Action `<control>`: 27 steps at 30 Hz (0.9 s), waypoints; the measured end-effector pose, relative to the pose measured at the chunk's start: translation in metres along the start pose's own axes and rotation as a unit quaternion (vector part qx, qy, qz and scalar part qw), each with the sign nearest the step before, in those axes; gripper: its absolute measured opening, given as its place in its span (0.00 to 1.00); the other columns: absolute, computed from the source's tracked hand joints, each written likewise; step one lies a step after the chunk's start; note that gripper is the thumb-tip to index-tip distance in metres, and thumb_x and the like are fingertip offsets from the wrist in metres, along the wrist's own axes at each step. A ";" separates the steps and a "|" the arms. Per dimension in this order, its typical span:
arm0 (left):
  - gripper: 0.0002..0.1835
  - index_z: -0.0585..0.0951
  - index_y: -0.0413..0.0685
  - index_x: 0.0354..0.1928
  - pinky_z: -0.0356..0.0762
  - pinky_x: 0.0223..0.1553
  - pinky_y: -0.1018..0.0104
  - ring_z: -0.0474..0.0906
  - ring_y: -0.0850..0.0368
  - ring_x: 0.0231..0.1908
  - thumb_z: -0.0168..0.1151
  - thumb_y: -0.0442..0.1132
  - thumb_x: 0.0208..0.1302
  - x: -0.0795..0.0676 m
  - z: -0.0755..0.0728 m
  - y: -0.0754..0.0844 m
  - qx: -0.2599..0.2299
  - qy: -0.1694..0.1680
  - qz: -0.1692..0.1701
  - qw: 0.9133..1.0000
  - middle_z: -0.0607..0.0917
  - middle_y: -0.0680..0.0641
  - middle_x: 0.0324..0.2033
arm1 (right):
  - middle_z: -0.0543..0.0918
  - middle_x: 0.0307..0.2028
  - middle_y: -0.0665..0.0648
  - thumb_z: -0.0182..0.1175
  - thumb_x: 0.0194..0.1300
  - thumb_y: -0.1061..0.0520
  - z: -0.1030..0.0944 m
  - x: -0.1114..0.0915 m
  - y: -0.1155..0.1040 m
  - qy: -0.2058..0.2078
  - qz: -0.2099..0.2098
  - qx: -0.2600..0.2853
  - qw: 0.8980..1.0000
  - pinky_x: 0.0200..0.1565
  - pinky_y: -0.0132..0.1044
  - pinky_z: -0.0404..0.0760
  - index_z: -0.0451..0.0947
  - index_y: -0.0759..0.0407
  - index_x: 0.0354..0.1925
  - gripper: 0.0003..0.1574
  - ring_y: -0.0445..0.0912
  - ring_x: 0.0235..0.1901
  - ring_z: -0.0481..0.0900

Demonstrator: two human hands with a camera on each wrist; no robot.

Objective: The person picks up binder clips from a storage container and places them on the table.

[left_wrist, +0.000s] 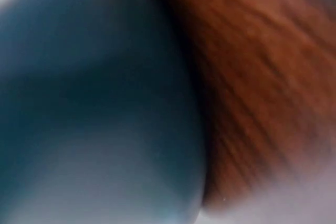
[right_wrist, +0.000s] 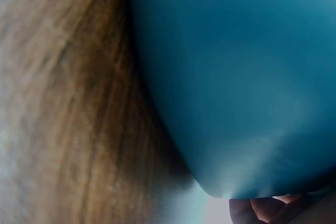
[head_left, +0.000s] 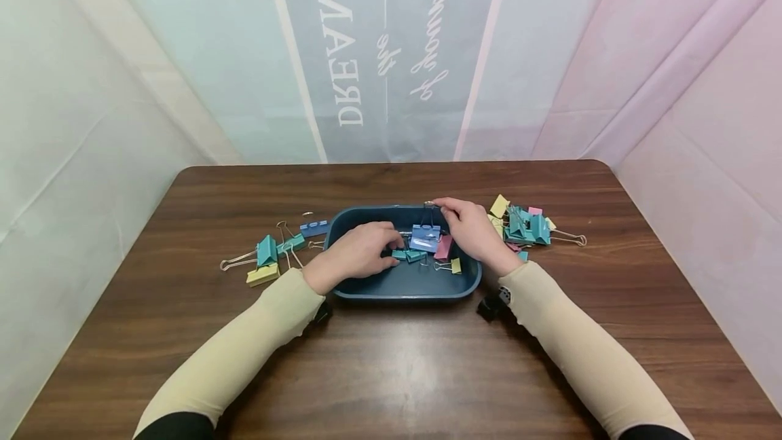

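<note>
A dark blue tray (head_left: pixel 403 290) holds several binder clips. My left hand (head_left: pixel 360 250) reaches over its left side, thumb and fingertips around a teal binder clip (head_left: pixel 400 254); the contact is partly hidden. Over the right part of the far rim, my right hand (head_left: pixel 470 226) pinches the wire handle of a blue binder clip (head_left: pixel 425 237), whose body hangs or leans inside the tray. Beside that clip are another teal clip (head_left: pixel 417 256), a pink clip (head_left: pixel 443 247) and a small yellow clip (head_left: pixel 455 265). Both wrist views mostly show the blurred tray wall (left_wrist: pixel 105 98).
Left of the tray lie teal clips (head_left: pixel 267 251), a yellow clip (head_left: pixel 263 275) and a blue clip (head_left: pixel 314 228) on the brown wooden table (head_left: pixel 391 365). A pile of teal, yellow and pink clips (head_left: pixel 528 226) sits to the right. A printed curtain (head_left: pixel 391 53) hangs behind.
</note>
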State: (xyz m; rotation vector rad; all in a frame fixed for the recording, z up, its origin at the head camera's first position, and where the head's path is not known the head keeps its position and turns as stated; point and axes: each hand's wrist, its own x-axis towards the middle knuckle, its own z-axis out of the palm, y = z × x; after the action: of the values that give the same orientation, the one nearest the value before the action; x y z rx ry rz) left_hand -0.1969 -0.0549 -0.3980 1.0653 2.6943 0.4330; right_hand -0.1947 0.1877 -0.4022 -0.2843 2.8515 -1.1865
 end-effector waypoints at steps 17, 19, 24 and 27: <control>0.06 0.85 0.52 0.40 0.74 0.39 0.67 0.74 0.61 0.35 0.69 0.41 0.62 -0.003 -0.008 -0.002 -0.028 -0.020 -0.005 0.999 0.78 0.55 0.35 | 0.71 0.25 0.59 0.46 0.79 0.56 -0.001 0.002 -0.002 0.000 -0.007 -0.001 1.000 0.23 0.42 0.68 0.75 0.54 0.65 0.22 0.49 0.14 0.65; 0.06 0.85 0.52 0.40 0.74 0.38 0.67 0.74 0.61 0.34 0.69 0.41 0.62 -0.005 -0.011 -0.002 -0.026 -0.019 -0.005 0.999 0.79 0.55 0.35 | 0.71 0.25 0.59 0.46 0.79 0.56 -0.002 0.001 -0.001 0.000 -0.008 -0.002 1.000 0.22 0.42 0.68 0.75 0.54 0.65 0.22 0.49 0.14 0.65; 0.06 0.85 0.51 0.40 0.75 0.39 0.66 0.74 0.60 0.35 0.70 0.40 0.61 -0.013 -0.021 -0.002 -0.037 -0.012 -0.014 0.999 0.79 0.54 0.36 | 0.71 0.25 0.59 0.46 0.79 0.56 -0.002 0.001 0.000 0.001 -0.006 -0.002 1.000 0.23 0.42 0.68 0.75 0.53 0.65 0.22 0.49 0.14 0.64; 0.07 0.85 0.50 0.40 0.76 0.39 0.66 0.75 0.59 0.35 0.70 0.40 0.61 -0.020 -0.027 -0.004 -0.042 -0.004 -0.012 0.999 0.80 0.53 0.36 | 0.71 0.25 0.59 0.47 0.79 0.57 -0.001 0.000 0.000 0.001 -0.003 0.000 1.000 0.23 0.41 0.68 0.75 0.53 0.65 0.21 0.49 0.14 0.64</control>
State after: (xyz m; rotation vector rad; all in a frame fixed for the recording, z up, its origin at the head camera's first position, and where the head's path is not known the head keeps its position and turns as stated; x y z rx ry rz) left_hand -0.1934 -0.0762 -0.3727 1.0082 2.6533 0.5300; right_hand -0.1950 0.1882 -0.4011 -0.2912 2.8546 -1.1879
